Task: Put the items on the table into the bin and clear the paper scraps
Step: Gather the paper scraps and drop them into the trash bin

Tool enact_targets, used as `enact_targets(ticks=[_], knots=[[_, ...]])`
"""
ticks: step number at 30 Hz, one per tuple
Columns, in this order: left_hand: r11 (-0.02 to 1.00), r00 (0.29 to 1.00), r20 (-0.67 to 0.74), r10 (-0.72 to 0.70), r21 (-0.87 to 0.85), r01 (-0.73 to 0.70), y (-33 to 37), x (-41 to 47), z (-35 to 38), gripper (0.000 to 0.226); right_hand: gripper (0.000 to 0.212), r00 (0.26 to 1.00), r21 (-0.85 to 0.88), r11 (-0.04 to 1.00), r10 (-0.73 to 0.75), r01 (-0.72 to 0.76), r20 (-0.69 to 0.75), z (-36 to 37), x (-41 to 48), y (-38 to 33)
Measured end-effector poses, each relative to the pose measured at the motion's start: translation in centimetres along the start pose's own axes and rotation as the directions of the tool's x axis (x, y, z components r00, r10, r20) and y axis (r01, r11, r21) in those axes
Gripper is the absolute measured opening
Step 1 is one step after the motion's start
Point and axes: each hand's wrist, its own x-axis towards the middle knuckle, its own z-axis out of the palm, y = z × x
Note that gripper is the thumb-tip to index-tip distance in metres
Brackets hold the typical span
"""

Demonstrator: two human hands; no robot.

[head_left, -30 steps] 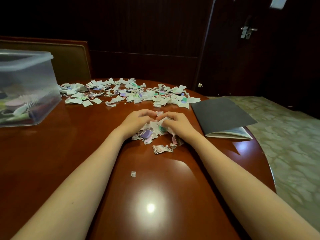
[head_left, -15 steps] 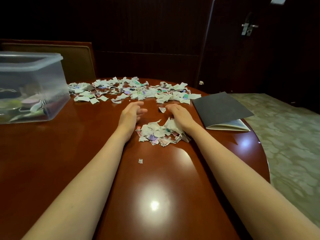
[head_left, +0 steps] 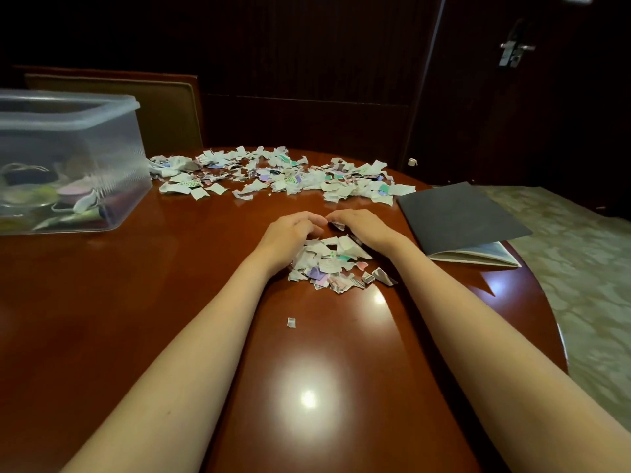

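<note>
A small heap of torn paper scraps [head_left: 333, 266] lies on the glossy brown table [head_left: 119, 302] between my wrists. My left hand [head_left: 290, 233] and my right hand [head_left: 363, 230] rest palm down at the heap's far side, fingers curled and fingertips almost touching, cupping it without lifting anything. One scrap [head_left: 338, 226] sits under my right fingertips. A wide scatter of more scraps [head_left: 280, 175] covers the far part of the table. The clear plastic bin [head_left: 112, 138] stands at the left with several items inside.
A dark notebook [head_left: 457, 216] lies at the table's right edge, its corner overhanging. One stray scrap [head_left: 291, 322] lies nearer me. A padded chair [head_left: 164, 107] stands behind the bin. Patterned floor [head_left: 580, 285] lies to the right, dark panelled wall behind.
My hands had spread apart and reached past the heap; now they have come together behind it, fingertips meeting. The view has shifted slightly, bringing the bin further in.
</note>
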Motion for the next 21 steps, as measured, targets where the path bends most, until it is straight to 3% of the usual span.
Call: enact_targets(ticks=[4, 8, 12, 14, 18, 21], knots=[[1.0, 0.999, 0.043, 0.015, -0.001, -0.015, 0.3, -1.1, 0.1, 0.035, 0.04, 1.0, 0.145, 0.989, -0.012, 0.011, 0.005, -0.4, -2.3, -0.4], [0.997, 0.997, 0.055, 0.05, -0.06, -0.047, 0.9, -2.5, -0.2, 0.036, 0.038, 0.998, 0.107, 0.993, -0.047, 0.042, 0.046, -0.2, -4.5, -0.6], [0.988, 0.986, 0.152, 0.068, -0.149, -0.045, 1.4, -4.0, -0.9, 0.026, 0.04, 0.998, 0.243, 0.969, -0.048, 0.039, 0.032, 0.1, -6.4, -0.9], [0.992, 0.96, 0.276, 0.056, -0.121, -0.023, 1.4, -4.7, -2.2, 0.04, 0.04, 0.997, 0.323, 0.945, -0.059, 0.043, 0.042, 0.2, -7.4, -1.0], [0.991, 0.797, 0.595, -0.105, 0.134, 0.031, 1.1, -6.4, -5.2, 0.126, 0.061, 0.99, 0.305, 0.952, -0.068, 0.028, 0.123, 0.6, -8.7, -1.1], [0.934, 0.783, 0.596, -0.179, 0.352, -0.054, 1.1, -7.2, -5.4, 0.127, 0.073, 0.987, 0.235, 0.972, -0.069, 0.033, 0.143, 0.6, -9.2, -1.6]])
